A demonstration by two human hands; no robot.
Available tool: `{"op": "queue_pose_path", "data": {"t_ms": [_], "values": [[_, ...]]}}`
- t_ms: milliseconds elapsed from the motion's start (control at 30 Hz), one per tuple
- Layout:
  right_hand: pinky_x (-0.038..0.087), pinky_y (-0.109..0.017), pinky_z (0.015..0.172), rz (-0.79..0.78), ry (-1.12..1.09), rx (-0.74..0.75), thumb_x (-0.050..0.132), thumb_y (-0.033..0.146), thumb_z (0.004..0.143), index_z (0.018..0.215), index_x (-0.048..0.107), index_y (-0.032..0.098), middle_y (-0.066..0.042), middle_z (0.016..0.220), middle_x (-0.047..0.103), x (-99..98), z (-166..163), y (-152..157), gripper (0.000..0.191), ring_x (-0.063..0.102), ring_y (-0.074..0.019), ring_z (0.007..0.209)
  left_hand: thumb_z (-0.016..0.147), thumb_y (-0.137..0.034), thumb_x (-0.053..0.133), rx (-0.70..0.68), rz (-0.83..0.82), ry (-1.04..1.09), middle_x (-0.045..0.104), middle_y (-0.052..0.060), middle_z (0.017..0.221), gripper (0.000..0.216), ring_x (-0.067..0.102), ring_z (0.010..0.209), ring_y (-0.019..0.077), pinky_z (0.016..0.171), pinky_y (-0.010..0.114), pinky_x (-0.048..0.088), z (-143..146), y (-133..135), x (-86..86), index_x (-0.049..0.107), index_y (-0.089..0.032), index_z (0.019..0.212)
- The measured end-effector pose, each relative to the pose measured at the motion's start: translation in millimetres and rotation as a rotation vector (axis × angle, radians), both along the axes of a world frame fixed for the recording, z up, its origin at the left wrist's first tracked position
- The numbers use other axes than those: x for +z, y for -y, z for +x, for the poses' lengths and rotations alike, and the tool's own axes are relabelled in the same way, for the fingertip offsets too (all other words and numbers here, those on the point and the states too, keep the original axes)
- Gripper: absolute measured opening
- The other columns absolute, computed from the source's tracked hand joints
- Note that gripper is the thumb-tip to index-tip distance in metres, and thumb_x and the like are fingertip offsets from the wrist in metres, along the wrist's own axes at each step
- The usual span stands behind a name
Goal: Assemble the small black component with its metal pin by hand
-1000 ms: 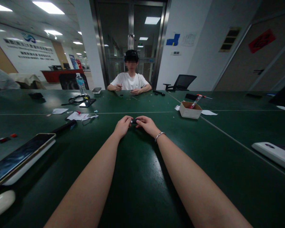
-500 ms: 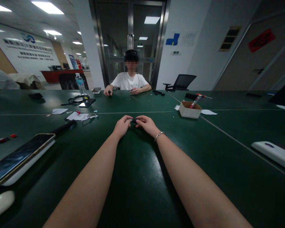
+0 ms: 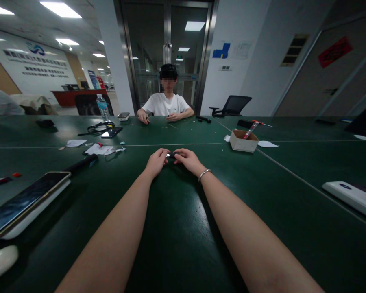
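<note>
Both hands meet over the middle of the dark green table (image 3: 177, 203), pinching one small black piece with a shiny silvery end (image 3: 171, 155). It may be a USB stick, but it is too small to be sure. My left hand (image 3: 156, 162) is closed at the silvery left end, thumb and fingertips together. Around the black right end close the fingers of my right hand (image 3: 187, 159), which has a silver bangle (image 3: 204, 175) at the wrist. Fingertips cover part of the piece at both ends.
To the left lie a phone (image 3: 27, 201), white paper scraps (image 3: 99, 149) and a coiled cable (image 3: 100, 127) by a water bottle (image 3: 103, 108). A small open box (image 3: 244, 144) stands right; a white device (image 3: 350, 197) lies far right. A person (image 3: 167, 103) sits opposite.
Slightly more of the silvery end shows between my hands, which otherwise stay in place. The person opposite has shifted a hand on the table a little toward the middle.
</note>
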State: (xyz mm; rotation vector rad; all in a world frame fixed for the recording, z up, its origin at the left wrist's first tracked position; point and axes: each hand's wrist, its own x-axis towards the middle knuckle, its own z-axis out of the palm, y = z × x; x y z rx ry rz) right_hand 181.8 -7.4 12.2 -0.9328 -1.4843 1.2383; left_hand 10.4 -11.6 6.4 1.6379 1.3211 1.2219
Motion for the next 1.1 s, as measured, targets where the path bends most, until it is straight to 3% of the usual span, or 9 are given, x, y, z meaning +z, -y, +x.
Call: {"op": "queue_pose_path", "data": {"t_ms": [100,267,433,567,733,867,1033,1100], "values": [[0.054,-0.025,0.066,0.006,0.004,0.005,0.066,0.013,0.079,0.093,0.064,0.016,-0.002,0.077,0.070,-0.5,-0.1,-0.8,0.014,0.066,-0.0107,0.060,0.081,-0.027,0.048,0.002,0.010,-0.004,0.061,0.001,0.080,0.027,0.054,0.068,0.0120,0.062,0.024,0.043,-0.5,0.3,0.0,0.065,-0.020,0.102],[0.054,-0.025,0.066,0.009,0.004,0.005,0.068,0.014,0.078,0.093,0.064,0.016,-0.002,0.078,0.070,-1.5,-0.2,-1.7,0.015,0.066,-0.0107,0.060,0.086,-0.035,0.044,-0.013,0.004,-0.039,0.057,0.000,0.067,0.030,0.052,0.061,0.0126,0.060,0.025,0.042,-1.0,1.1,-0.3,0.065,-0.020,0.101],[0.053,-0.024,0.065,0.013,0.002,0.003,0.067,0.014,0.079,0.093,0.064,0.016,-0.002,0.078,0.070,-1.7,0.1,-1.4,0.015,0.066,-0.0101,0.060,0.080,-0.026,0.047,0.022,0.015,-0.005,0.061,0.001,0.078,0.028,0.054,0.066,0.0125,0.062,0.025,0.043,-0.1,-1.7,-2.2,0.065,-0.020,0.101],[0.053,-0.023,0.064,0.017,0.010,0.011,0.069,0.017,0.078,0.094,0.064,0.016,-0.002,0.078,0.070,-2.1,0.8,-1.9,0.017,0.066,-0.0103,0.060,0.082,-0.030,0.046,-0.005,-0.003,-0.006,0.059,0.000,0.070,0.028,0.054,0.066,0.0136,0.061,0.025,0.042,-0.2,-0.8,-1.3,0.066,-0.020,0.100],[0.053,-0.022,0.063,0.026,0.017,0.012,0.070,0.019,0.078,0.095,0.063,0.016,-0.002,0.079,0.070,-2.7,1.0,-3.1,0.018,0.066,-0.0101,0.061,0.080,-0.028,0.049,0.012,0.014,-0.013,0.063,0.002,0.081,0.027,0.056,0.073,0.0136,0.064,0.025,0.044,-0.6,1.3,0.4,0.066,-0.021,0.099],[0.054,-0.023,0.064,0.017,0.013,0.008,0.070,0.019,0.078,0.095,0.063,0.015,-0.003,0.080,0.071,-2.6,0.6,-3.1,0.019,0.066,-0.0100,0.061,0.085,-0.035,0.044,-0.003,-0.004,-0.042,0.058,0.000,0.068,0.030,0.053,0.063,0.0128,0.060,0.025,0.042,-1.0,1.1,0.2,0.067,-0.020,0.096],[0.054,-0.023,0.064,0.013,0.001,0.001,0.071,0.019,0.077,0.094,0.064,0.016,-0.002,0.078,0.070,-1.0,0.1,-0.7,0.019,0.066,-0.0097,0.060,0.082,-0.028,0.047,0.022,-0.002,-0.031,0.063,0.002,0.084,0.027,0.054,0.069,0.0127,0.063,0.024,0.044,-0.9,2.9,2.8,0.066,-0.022,0.099],[0.054,-0.022,0.063,0.008,-0.006,0.001,0.070,0.018,0.078,0.093,0.064,0.016,-0.002,0.078,0.070,-0.3,-0.1,0.0,0.017,0.066,-0.0094,0.060,0.081,-0.027,0.048,0.025,-0.004,-0.026,0.062,0.002,0.082,0.027,0.055,0.068,0.0127,0.062,0.024,0.044,-1.0,4.5,4.3,0.066,-0.021,0.101]]}}
